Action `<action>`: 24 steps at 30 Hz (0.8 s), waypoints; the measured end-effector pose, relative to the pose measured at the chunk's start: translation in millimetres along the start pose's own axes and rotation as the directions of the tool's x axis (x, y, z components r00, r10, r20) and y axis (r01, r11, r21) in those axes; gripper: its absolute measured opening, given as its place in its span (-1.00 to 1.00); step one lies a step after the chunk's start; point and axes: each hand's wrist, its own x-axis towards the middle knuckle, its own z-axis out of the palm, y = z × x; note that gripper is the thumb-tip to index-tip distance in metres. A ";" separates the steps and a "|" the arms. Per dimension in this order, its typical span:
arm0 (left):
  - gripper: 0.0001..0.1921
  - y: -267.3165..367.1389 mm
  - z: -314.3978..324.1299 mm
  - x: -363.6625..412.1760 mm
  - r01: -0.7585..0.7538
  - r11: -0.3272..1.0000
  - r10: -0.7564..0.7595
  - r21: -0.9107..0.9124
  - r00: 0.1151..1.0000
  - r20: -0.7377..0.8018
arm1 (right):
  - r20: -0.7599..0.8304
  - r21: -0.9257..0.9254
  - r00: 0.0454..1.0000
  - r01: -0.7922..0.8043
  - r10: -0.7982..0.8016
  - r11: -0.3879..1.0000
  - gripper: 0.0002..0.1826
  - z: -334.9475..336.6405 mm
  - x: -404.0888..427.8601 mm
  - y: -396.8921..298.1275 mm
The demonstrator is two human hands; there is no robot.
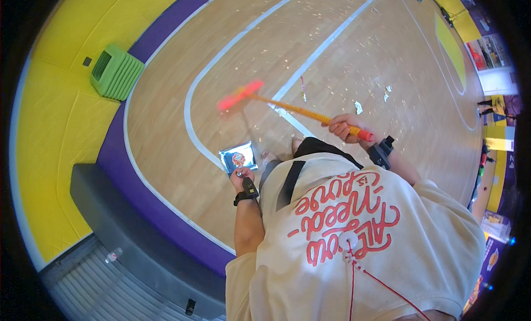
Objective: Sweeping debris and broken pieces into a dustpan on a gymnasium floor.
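My right hand [344,128] grips a toy-like broom near the red end of its orange handle [298,109]. The broom's red head [240,96] is blurred, and I cannot tell whether it touches the wooden floor [166,113]. My left hand [242,178] is closed around the handle of a shiny metal dustpan [238,158] that bears a red and white picture. That dustpan lies ahead of my left hand, nearer my feet than the broom head. Scraps of white paper [358,107] and small pale bits are scattered over the floor.
A stack of green plastic stools [118,74] stands by the yellow padded wall [54,101]. A dark padded bench [137,246] runs along the left, with a plastic bottle [113,255] behind it. A thin colourful strip [303,88] lies ahead. People stand far right.
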 end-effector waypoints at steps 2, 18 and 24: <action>-0.91 -1.3 6.6 1.4 -0.043 0.999 0.043 0.010 0.999 0.020 | -0.024 -0.050 0.993 0.116 -0.117 0.992 -0.79 11.9 -10.6 -6.3; -0.89 -14.2 58.8 16.3 -0.081 0.987 0.071 0.141 0.995 0.076 | -0.192 -0.628 0.736 0.416 -0.649 0.658 -0.86 35.6 24.8 -61.4; -0.83 -37.1 88.1 41.7 0.012 0.975 -0.001 0.220 0.999 -0.049 | -0.300 -0.392 0.948 -0.023 -0.104 0.920 -0.92 14.1 53.1 -79.8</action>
